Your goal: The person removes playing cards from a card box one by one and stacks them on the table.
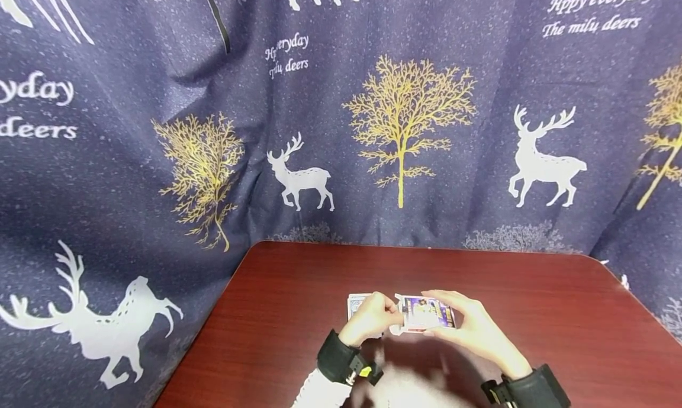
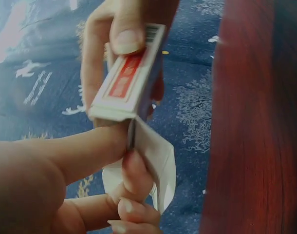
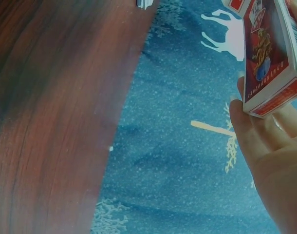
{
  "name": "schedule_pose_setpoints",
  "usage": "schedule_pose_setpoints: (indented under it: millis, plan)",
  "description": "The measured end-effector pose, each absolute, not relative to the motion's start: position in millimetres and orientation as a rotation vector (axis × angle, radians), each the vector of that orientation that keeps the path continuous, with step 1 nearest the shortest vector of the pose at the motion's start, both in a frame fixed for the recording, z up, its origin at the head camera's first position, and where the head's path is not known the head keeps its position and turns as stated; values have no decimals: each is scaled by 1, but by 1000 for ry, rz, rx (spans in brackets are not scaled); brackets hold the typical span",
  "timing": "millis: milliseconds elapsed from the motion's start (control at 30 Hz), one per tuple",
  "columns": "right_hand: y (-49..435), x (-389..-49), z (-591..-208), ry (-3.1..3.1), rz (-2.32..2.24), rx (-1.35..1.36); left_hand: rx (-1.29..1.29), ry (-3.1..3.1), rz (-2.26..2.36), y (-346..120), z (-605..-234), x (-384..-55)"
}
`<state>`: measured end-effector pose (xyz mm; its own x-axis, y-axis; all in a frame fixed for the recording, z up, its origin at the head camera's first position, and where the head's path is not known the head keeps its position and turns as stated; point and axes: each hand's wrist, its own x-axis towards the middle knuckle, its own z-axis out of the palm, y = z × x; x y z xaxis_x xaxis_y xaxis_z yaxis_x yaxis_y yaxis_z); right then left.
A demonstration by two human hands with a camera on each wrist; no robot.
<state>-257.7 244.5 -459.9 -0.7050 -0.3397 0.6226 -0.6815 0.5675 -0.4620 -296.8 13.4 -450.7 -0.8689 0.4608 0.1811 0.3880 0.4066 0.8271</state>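
A playing card box (image 1: 426,312) with a purple picture face is held above the table, its end flap open to the left. My right hand (image 1: 469,322) grips the box by its long edges, fingers at the far side and thumb at the near side. At the open end, my left hand (image 1: 373,318) pinches with thumb and index finger; the index fingertip is hidden at the mouth beside the white flap (image 2: 158,151). What lies inside the box is hidden. A stack of playing cards (image 1: 357,301) lies on the table, partly covered by the left hand.
The reddish-brown table (image 1: 298,278) reaches back to a dark blue curtain (image 1: 330,100) printed with deer and trees. Black straps (image 1: 338,357) circle both wrists. Pale clothing (image 1: 410,390) is at the near edge.
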Motion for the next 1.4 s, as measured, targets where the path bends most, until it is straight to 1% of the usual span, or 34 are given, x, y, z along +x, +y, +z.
schedule_pose_setpoints:
  millis: [300, 733, 867, 1033, 1233, 1400]
  plan:
    - [245, -257, -458, -2349, 1009, 822, 743, 2225, 1571, -5, -452, -313]
    - [246, -259, -458, -2313, 991, 796, 724, 2191, 1522, -49, -449, -333]
    - [246, -259, -459, -2322, 991, 785, 665, 2147, 1566, -60, -450, -337]
    - [245, -260, -461, -2309, 970, 777, 614, 2154, 1617, -68, -450, -340]
    - [241, -259, -459, -2316, 976, 773, 678, 2164, 1619, -72, -453, -345]
    - [239, -259, -460, -2311, 972, 767, 678, 2211, 1614, -77, -460, -347]
